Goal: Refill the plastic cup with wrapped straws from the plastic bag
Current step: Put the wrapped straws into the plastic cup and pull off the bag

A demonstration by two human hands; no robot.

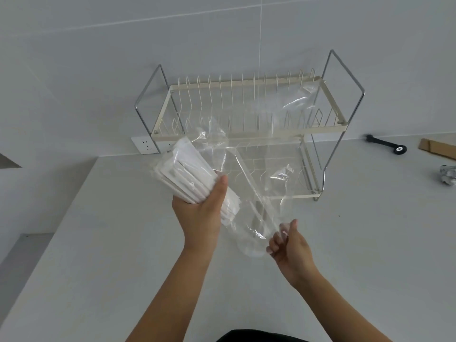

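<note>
My left hand is raised over the white counter and grips a bundle of white paper-wrapped straws. The bundle's upper part sits inside a clear plastic bag, and its lower ends stick out past my palm. The loose bag billows up and to the right in front of the rack. My right hand pinches the bag's lower end between thumb and fingers. A rounded clear shape lies beside that hand. Whether it is the plastic cup or a fold of the bag, I cannot tell.
A cream two-tier wire dish rack stands against the tiled wall behind the bag. A wall socket is to its left. At the far right lie a black tool, a cardboard piece and a crumpled wad. The counter ends in an edge at the left.
</note>
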